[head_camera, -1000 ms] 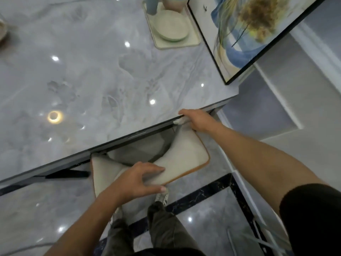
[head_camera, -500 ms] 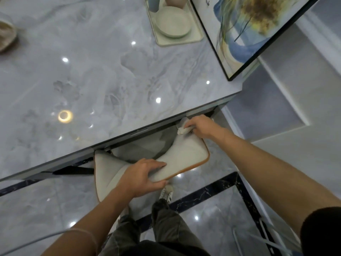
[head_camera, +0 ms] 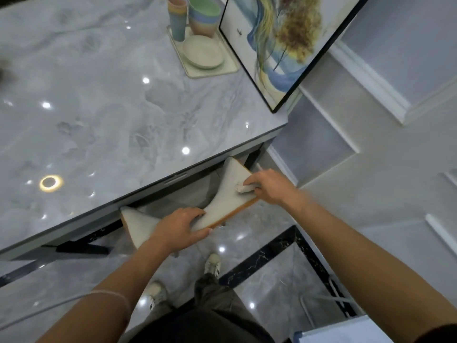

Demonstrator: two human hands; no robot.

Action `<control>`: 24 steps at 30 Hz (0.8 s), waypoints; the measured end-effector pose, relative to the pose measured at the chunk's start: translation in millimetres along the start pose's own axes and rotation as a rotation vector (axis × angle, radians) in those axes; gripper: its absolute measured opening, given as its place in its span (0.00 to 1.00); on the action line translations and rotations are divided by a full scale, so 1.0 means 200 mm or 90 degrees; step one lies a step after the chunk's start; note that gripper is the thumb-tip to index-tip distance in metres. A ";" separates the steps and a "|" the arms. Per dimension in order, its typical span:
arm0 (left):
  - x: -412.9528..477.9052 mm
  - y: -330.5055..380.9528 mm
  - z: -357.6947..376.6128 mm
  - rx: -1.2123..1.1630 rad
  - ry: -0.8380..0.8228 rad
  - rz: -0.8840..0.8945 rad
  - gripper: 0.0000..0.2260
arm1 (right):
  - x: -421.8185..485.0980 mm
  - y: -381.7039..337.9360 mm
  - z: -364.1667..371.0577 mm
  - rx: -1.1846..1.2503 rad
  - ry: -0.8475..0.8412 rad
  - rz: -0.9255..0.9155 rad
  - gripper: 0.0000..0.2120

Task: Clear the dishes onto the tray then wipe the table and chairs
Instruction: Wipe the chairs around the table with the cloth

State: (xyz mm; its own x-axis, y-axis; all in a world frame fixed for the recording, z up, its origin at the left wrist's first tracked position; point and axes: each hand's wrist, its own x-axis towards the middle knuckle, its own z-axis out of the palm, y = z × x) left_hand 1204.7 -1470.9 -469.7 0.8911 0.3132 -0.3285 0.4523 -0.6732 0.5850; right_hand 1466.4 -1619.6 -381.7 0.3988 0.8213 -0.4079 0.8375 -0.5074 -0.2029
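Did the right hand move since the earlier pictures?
Yes. The right hand, gripping a small white cloth, slid along the beige orange-edged chair back, away from the grey marble table edge, toward the person.

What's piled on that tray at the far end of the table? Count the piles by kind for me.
Stack of cups: 1
Stack of bowls: 1
Pile of plates: 1
Total: 3 piles; the pieces inside each cannot be counted.

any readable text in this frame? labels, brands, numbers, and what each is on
No readable text.
On the painting: a small dark mark near its top left, too small to tell if it is writing.
On the shoes: dark stripes, no letters.
On the cups, plate, tray: nothing printed.
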 end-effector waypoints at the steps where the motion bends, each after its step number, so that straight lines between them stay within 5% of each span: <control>1: -0.05 -0.03 -0.01 0.014 0.006 0.002 0.34 | -0.04 -0.05 0.01 -0.012 0.011 0.005 0.19; 8: -0.40 -0.35 -0.09 0.103 0.046 -0.001 0.36 | -0.17 -0.43 0.17 0.001 0.065 0.047 0.18; 13: -0.66 -0.50 -0.14 0.013 0.093 0.003 0.31 | -0.14 -0.78 0.28 -0.007 0.073 0.022 0.17; 24: -1.08 -0.82 -0.13 -0.131 0.046 -0.221 0.11 | -0.05 -1.43 0.43 -0.005 0.013 -0.012 0.09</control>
State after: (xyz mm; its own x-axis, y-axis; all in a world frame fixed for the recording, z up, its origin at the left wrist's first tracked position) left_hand 938.7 -1410.7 -476.3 0.6816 0.5495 -0.4832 0.7178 -0.3738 0.5874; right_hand 1189.4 -1505.4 -396.1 0.3908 0.8355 -0.3862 0.8477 -0.4902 -0.2025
